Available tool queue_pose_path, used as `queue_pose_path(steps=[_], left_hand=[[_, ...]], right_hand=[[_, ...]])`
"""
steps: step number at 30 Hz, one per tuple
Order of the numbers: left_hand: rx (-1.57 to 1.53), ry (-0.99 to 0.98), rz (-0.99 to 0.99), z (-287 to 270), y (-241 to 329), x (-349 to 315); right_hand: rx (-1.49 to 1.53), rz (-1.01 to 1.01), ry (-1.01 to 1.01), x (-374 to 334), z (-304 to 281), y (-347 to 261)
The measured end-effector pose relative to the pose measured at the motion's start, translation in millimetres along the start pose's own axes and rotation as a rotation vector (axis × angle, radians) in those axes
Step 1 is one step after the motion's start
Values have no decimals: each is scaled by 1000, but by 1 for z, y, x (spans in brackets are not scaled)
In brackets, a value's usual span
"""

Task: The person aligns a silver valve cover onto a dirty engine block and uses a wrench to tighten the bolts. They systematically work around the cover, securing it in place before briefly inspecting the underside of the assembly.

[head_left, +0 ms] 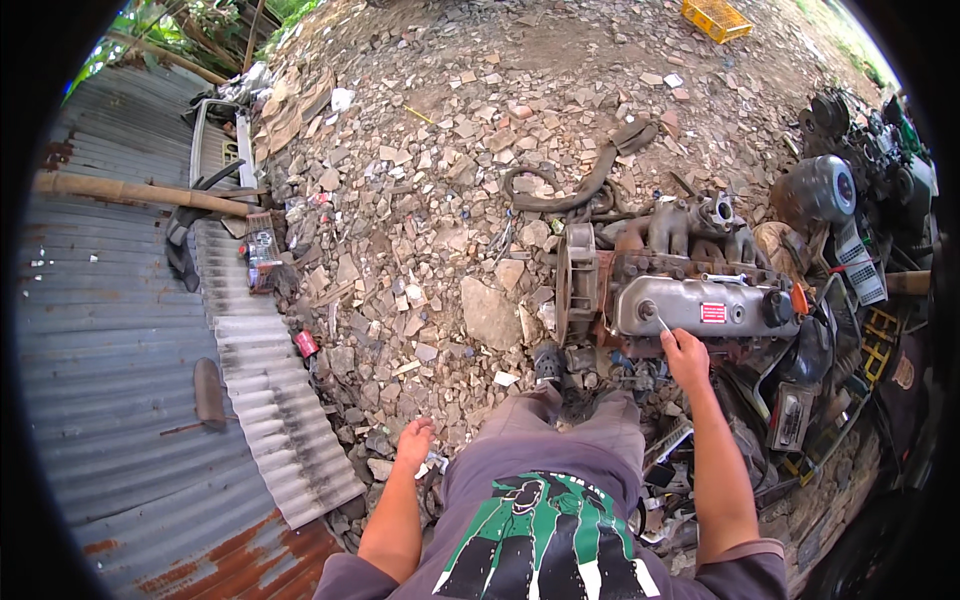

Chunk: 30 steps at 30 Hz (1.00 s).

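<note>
A car engine with a silver valve cover lies on the rubble in front of me to the right. My right hand is closed on the handle of a slim metal wrench. The wrench's far end reaches the round bolt at the left of the cover. A second wrench rests along the cover's far edge, beside the black oil cap. My left hand hangs by my left thigh, away from the engine, fingers curled in; its palm is hidden.
Broken tile and stone cover the ground, with a large flat stone left of the engine. A dark hose lies beyond it. Engine parts and scrap crowd the right side. Corrugated metal sheets line the left; a yellow crate sits far off.
</note>
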<state>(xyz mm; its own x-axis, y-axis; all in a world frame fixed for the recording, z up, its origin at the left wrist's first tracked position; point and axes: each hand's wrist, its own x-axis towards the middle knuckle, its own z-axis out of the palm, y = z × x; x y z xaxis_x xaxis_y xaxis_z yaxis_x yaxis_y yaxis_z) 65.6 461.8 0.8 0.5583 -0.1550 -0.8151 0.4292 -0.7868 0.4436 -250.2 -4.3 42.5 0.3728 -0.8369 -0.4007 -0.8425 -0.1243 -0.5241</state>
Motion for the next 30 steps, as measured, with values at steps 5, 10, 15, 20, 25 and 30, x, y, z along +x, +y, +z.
queue_pose_path(steps=[5,10,15,20,25,30], left_hand=[[33,12,-78,-3,-9,0],[49,-50,-36,6,-1,8],[111,-102,8,-1,6,25],[179,-112,23,-14,20,39],[205,-117,48,-15,31,48],[136,-133,109,-10,14,54]], right_hand=[[34,102,47,-18,12,-24],[-54,-53,-42,-13,2,-19],[-171,-15,100,-21,17,-27],[-241,85,174,-28,19,-41],[-191,158,177,-29,21,-41],[-205,132,141,-28,20,-43]])
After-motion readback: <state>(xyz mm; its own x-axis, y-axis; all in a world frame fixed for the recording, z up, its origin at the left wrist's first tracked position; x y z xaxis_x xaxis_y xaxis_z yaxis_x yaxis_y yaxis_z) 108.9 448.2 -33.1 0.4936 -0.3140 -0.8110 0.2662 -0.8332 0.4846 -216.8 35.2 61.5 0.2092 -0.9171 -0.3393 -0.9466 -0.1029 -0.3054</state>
